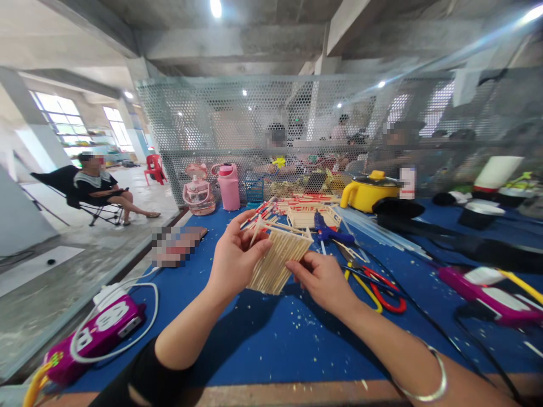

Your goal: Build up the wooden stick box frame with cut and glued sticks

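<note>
Between my hands, above the blue table, is a small panel of pale wooden sticks [280, 260] set side by side, with a crosspiece along its top edge. My left hand [237, 254] grips its upper left corner, thumb on the near face. At the lower right edge, my right hand [320, 277] pinches the panel between thumb and fingers. Beyond it lies a tray-like frame of sticks [311, 217], with a blue glue gun [328, 229] at its right side. Loose red and pale sticks [297, 200] are heaped behind.
Scissors with red handles [388, 294] and yellow-handled pliers [369, 288] lie right of my right hand. A yellow pot [373, 192], clear glue sticks [377, 229] and cables stand or lie farther right. Left are a pink bottle [229, 186] and a purple power strip [95, 336]. A mesh screen [237, 124] rises behind.
</note>
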Available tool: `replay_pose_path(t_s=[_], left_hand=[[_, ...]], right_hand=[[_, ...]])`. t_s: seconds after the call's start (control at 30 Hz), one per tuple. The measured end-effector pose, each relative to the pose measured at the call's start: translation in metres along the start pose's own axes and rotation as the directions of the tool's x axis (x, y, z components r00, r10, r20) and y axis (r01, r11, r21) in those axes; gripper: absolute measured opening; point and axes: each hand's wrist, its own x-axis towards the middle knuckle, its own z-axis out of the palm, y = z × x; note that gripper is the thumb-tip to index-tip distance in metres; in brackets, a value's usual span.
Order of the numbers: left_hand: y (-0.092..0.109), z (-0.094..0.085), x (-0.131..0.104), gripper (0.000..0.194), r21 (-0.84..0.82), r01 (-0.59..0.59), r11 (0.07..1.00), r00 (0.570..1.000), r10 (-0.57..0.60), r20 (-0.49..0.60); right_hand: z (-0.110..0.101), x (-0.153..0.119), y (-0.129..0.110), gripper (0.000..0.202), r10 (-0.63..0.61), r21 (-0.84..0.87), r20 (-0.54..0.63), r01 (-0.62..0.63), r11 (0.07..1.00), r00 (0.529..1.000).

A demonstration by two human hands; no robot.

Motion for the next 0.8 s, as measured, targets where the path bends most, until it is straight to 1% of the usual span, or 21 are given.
replay_pose_path(t_s=[0.07,0.17,0.23,0.27,0.33,0.43,0.47,0.5,0.53,0.57,0.6,0.63,0.7,0.73,0.8], left_hand=[[-0.003,0.001,0.000,0.056,0.001,-0.015,1.000,1.000,0.015,-0.020],[-0.008,0.001,-0.003,0.060,0.039,-0.043,0.998,0.999,0.044,-0.011],[-0.012,0.001,-0.005,0.061,0.129,-0.084,0.988,0.996,0.088,-0.022],[-0.012,0.000,-0.006,0.059,0.194,-0.112,0.975,0.991,0.123,-0.043],[-0.011,-0.004,-0.006,0.050,0.334,-0.168,0.927,0.971,0.214,-0.105],[-0.005,-0.014,-0.003,0.033,0.458,-0.217,0.862,0.916,0.342,-0.209],[-0.003,-0.018,-0.001,0.029,0.472,-0.218,0.854,0.905,0.358,-0.230],[-0.002,-0.023,0.001,0.027,0.481,-0.206,0.852,0.907,0.351,-0.233],[-0.002,-0.028,0.004,0.027,0.490,-0.176,0.854,0.926,0.313,-0.212],[-0.002,-0.033,0.006,0.028,0.511,-0.130,0.850,0.955,0.245,-0.166],[-0.004,-0.037,0.008,0.030,0.543,-0.075,0.836,0.983,0.153,-0.101],[-0.007,-0.042,0.010,0.032,0.578,-0.023,0.816,0.998,0.054,-0.037],[-0.017,-0.049,0.014,0.036,0.635,0.055,0.771,0.992,-0.115,0.054],[-0.023,-0.052,0.016,0.037,0.648,0.080,0.757,0.982,-0.172,0.080],[-0.033,-0.057,0.019,0.038,0.648,0.121,0.752,0.965,-0.242,0.101]], right_hand=[[0.002,0.000,-0.001,0.032,0.027,0.051,0.006,-0.027,0.998,1.000],[0.003,0.001,-0.001,0.031,0.082,0.148,0.051,-0.089,0.985,0.995],[0.002,0.002,0.000,0.028,0.162,0.275,0.085,-0.179,0.944,0.983],[0.002,0.003,0.001,0.026,0.213,0.351,0.105,-0.237,0.906,0.971],[0.000,0.006,0.004,0.025,0.303,0.469,0.142,-0.334,0.818,0.942],[-0.002,0.009,0.008,0.027,0.373,0.531,0.187,-0.413,0.740,0.909],[-0.002,0.009,0.009,0.028,0.387,0.534,0.204,-0.433,0.726,0.899],[-0.002,0.010,0.009,0.029,0.404,0.536,0.228,-0.461,0.708,0.886],[-0.002,0.010,0.009,0.029,0.422,0.533,0.256,-0.491,0.689,0.870],[-0.001,0.010,0.009,0.030,0.440,0.525,0.283,-0.521,0.673,0.852],[0.000,0.010,0.009,0.030,0.454,0.511,0.311,-0.550,0.660,0.835],[0.002,0.010,0.009,0.030,0.467,0.493,0.339,-0.577,0.652,0.817],[0.004,0.010,0.008,0.030,0.484,0.435,0.392,-0.621,0.652,0.783],[0.004,0.009,0.009,0.030,0.489,0.396,0.414,-0.636,0.662,0.767],[0.002,0.007,0.009,0.032,0.497,0.310,0.453,-0.653,0.691,0.740]])
